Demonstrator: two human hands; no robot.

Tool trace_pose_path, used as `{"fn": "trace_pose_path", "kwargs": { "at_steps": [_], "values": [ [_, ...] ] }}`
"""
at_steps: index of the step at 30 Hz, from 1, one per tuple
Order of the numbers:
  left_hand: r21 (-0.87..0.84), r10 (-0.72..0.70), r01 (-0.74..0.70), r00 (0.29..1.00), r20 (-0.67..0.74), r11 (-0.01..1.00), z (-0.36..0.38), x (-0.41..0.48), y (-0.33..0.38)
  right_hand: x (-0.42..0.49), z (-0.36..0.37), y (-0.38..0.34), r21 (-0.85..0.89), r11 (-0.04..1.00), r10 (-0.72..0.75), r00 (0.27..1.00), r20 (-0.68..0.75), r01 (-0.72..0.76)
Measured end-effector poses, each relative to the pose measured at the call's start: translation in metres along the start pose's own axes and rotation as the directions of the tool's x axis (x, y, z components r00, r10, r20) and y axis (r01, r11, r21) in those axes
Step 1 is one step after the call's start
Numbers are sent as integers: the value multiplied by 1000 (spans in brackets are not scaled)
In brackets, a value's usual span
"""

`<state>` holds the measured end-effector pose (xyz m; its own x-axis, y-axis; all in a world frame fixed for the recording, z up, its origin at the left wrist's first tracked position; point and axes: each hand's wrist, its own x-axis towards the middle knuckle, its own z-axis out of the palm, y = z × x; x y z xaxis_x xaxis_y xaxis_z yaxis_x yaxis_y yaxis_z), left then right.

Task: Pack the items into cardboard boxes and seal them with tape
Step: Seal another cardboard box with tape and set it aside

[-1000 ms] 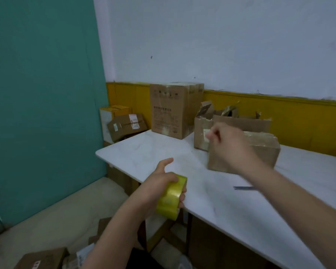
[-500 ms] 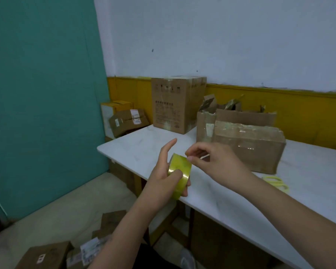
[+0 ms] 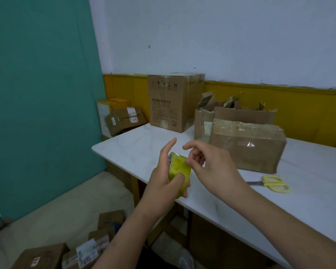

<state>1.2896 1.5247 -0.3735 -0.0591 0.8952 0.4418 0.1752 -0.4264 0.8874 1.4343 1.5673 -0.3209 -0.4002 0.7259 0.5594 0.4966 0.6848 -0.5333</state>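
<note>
Tape roll (image 3: 179,172), yellowish and clear, stands on edge in the air just off the near edge of the white table (image 3: 142,150). The left hand (image 3: 163,185) grips it, thumb across the outer band and fingers behind. The right hand (image 3: 213,167) is loosely curled, one fingertip (image 3: 188,162) touching the band. Whether it has pinched a loose end cannot be told. The closed cardboard box (image 3: 246,148) lies beyond and to the right, long side across the table, nearer the right hand. Yellow-handled scissors (image 3: 273,184) lie in front of it.
</note>
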Motion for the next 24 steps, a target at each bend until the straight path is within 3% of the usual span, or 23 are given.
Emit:
{"fn": "trace_pose_path", "kwargs": {
  "at_steps": [3,8,14,17,24],
  "values": [
    [23,-11,11,1000,2,1000,1,0,-1,0,0,2,-34,999,-30,999,37,31],
    [115,20,-22,1000,18,993,3,2,-1,4,-4,8,59,998,-32,995,93,27],
    [179,55,-62,998,44,982,5,2,-2,-4,13,12,303,952,81,992,-95,-49],
    [206,45,-54,998,49,977,6,2,-2,-7,20,12,353,933,117,987,-109,-72],
    [216,14,-31,997,78,976,8,0,-2,-5,24,13,97,995,21,999,-31,-18]
  ]
}}
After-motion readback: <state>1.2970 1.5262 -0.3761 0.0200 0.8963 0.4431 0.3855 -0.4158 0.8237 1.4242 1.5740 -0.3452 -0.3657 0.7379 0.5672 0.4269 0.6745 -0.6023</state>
